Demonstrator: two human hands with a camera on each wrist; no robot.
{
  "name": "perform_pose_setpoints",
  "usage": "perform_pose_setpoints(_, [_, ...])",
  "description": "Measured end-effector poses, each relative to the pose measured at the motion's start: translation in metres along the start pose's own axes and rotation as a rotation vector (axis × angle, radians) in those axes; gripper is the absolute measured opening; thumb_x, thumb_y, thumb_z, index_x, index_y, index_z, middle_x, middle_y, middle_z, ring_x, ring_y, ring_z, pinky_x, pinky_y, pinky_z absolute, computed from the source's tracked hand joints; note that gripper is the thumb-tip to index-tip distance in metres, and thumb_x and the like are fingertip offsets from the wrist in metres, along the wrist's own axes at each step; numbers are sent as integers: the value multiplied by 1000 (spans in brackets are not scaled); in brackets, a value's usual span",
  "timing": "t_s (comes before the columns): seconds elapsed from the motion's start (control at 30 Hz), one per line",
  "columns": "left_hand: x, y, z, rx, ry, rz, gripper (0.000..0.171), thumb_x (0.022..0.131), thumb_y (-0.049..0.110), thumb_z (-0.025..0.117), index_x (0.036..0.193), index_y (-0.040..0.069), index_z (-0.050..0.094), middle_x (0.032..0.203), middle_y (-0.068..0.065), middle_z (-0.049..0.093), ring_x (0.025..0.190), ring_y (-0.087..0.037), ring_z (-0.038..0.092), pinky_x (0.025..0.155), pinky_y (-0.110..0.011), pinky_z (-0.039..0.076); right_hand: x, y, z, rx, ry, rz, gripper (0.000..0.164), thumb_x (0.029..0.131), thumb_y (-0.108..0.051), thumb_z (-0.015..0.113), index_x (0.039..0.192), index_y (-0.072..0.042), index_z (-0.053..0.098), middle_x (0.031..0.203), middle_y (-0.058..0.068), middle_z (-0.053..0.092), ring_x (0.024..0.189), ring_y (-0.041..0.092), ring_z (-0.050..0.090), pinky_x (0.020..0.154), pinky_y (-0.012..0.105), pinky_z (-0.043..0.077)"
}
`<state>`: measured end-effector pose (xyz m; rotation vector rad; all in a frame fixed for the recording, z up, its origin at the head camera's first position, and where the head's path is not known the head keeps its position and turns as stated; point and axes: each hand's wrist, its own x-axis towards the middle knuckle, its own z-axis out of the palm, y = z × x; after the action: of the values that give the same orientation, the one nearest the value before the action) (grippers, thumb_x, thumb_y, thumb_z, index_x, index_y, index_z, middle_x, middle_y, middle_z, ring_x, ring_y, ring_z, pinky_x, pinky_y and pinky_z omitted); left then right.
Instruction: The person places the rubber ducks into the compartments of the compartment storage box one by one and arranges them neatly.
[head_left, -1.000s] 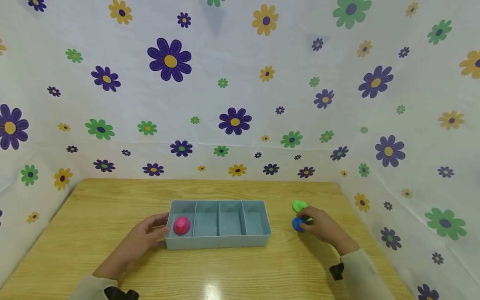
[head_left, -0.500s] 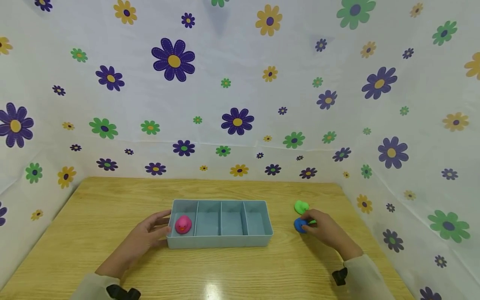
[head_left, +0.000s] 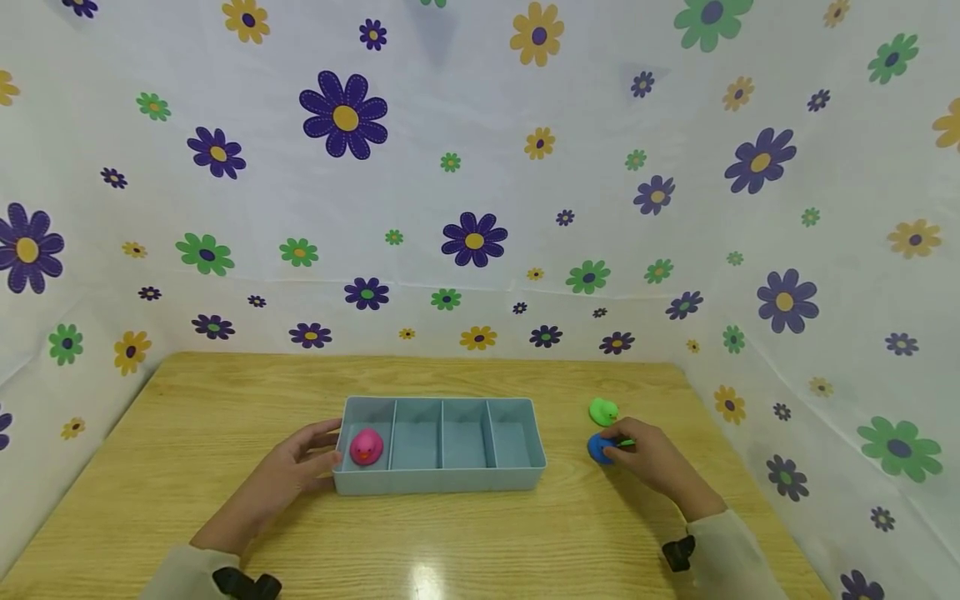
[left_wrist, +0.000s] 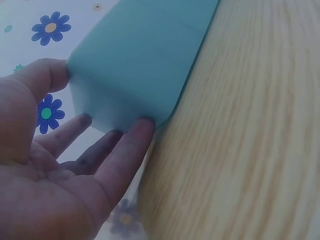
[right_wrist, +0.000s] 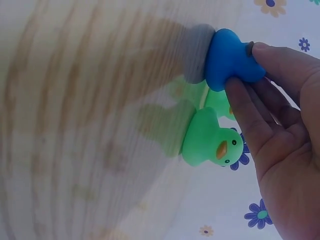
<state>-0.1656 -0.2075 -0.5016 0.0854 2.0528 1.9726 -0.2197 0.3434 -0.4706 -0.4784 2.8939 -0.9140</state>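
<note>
My left hand (head_left: 288,467) touches the left end of a grey-blue divided tray (head_left: 442,481), with fingers spread and only slightly bent. In the left wrist view the fingertips (left_wrist: 145,124) rest against the tray's end wall. A pink toy duck (head_left: 366,447) sits in the leftmost compartment. To the right of the tray my right hand (head_left: 651,457) pinches a blue toy duck (right_wrist: 225,60) between thumb and fingers, at table level. A green toy duck (head_left: 602,411) stands just behind it. Another green toy duck (head_left: 626,442) is mostly hidden by the right hand.
The wooden table (head_left: 465,550) runs back to a white flowered cloth (head_left: 420,192) behind, which also covers both sides. Dividers (head_left: 438,437) split the tray into several compartments. Black straps (head_left: 678,552) are on the wrists.
The head view has shifted slightly. The right hand stays at the blue duck with hardly any movement, and the left hand keeps its place at the tray.
</note>
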Motion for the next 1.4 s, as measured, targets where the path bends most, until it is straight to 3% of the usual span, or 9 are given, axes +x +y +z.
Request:
perform_pose_setpoints(0.77, [1, -1, 0, 30, -1, 14, 66, 106, 22, 62, 160, 3, 29, 159, -29, 34, 141, -47, 44, 98, -48, 58, -1, 3, 8, 9, 69, -6, 22, 97, -6, 72, 117, 1, 70, 117, 15, 69, 109, 35, 67, 87, 39, 62])
perform_pose_setpoints(1.4, [3, -2, 0, 53, 15, -4, 66, 105, 25, 63, 159, 4, 32, 160, -27, 36, 141, -45, 45, 98, -45, 58, 8, -32, 17, 13, 201, -166, 22, 92, 2, 75, 114, 2, 71, 112, 12, 70, 104, 33, 70, 90, 43, 61])
